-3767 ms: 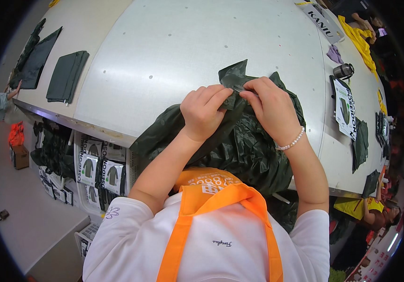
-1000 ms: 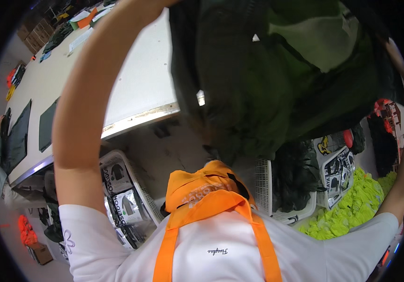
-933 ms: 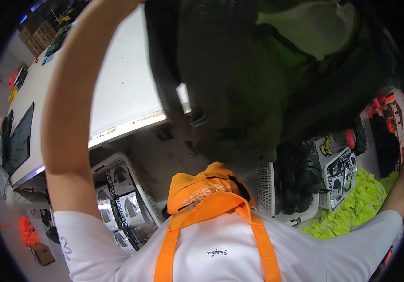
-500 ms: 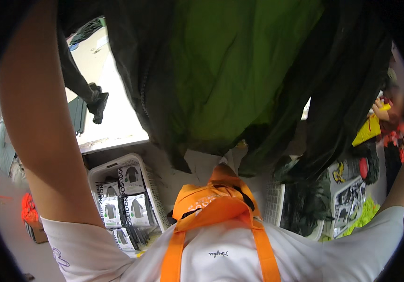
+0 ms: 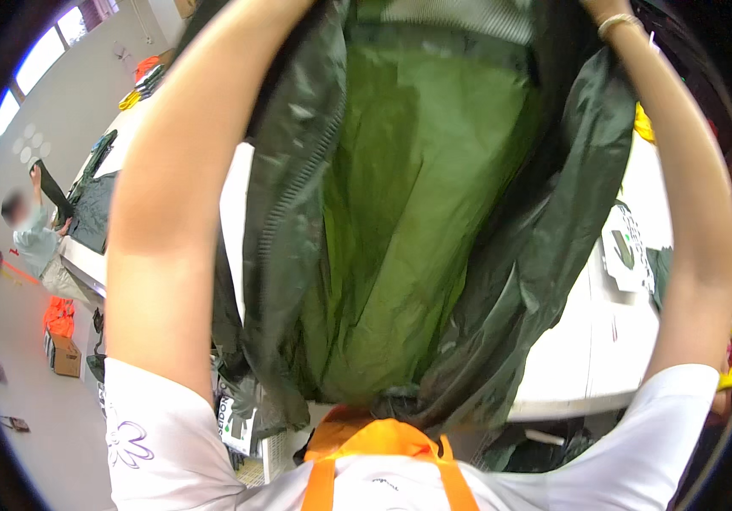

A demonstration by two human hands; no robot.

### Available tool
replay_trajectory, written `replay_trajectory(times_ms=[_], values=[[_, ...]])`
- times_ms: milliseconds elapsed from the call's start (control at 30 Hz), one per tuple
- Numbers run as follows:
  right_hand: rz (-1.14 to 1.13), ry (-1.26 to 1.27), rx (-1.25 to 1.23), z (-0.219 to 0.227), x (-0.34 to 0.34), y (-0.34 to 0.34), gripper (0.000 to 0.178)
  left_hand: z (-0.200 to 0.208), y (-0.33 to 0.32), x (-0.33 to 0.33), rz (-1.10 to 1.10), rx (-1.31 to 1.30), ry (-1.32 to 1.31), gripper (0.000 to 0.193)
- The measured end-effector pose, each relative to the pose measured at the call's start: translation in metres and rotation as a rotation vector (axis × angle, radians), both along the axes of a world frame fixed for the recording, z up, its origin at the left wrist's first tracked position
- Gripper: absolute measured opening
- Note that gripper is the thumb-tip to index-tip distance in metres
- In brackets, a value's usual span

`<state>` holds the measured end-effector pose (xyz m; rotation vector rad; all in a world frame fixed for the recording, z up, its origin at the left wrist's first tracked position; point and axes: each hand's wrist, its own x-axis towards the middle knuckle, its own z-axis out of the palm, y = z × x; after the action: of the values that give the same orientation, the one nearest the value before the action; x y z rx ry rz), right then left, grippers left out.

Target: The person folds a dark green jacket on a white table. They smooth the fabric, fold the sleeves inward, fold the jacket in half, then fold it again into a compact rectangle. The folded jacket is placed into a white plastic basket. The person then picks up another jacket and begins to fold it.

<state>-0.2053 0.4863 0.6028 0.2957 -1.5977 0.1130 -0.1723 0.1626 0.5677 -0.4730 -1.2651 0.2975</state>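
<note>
A dark green rain jacket (image 5: 421,204) hangs spread in front of me, its lighter green inside facing me. A zip edge (image 5: 302,192) runs down its left front, and its lower hem hangs near my orange apron (image 5: 400,443). My left forearm (image 5: 174,179) reaches up along the jacket's left side; the hand is cut off by the upper edge. Only part of my right hand (image 5: 606,7) shows at the top, above a wrist with a bracelet. It grips the upper right of the jacket, with the fingertips out of sight.
A white table (image 5: 566,349) stands behind the jacket, with a printed package (image 5: 625,247) on its right part. At the far left a person (image 5: 38,234) handles dark garments at a table. An orange bundle rests on a cardboard box (image 5: 63,353). Packaged goods (image 5: 236,423) lie below the hem.
Both my arms have risen, lifting the jacket, and my view has tilted up. More of the jacket's inside, the table and the person at left now show. The baskets below are mostly covered.
</note>
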Motion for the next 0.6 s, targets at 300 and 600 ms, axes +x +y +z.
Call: replay_trajectory(times_ms=[300, 600], values=[[0.233, -1.647, 0.093, -0.376, 0.010, -0.058, 0.077, -0.353, 0.009, -0.006, -0.227, 0.159, -1.372, 0.066], [0.461, -1.736, -0.195, -0.435, 0.325, -0.069, 0.056, -0.467, -0.049, 0.304, 0.120, 0.484, -1.861, 0.071]])
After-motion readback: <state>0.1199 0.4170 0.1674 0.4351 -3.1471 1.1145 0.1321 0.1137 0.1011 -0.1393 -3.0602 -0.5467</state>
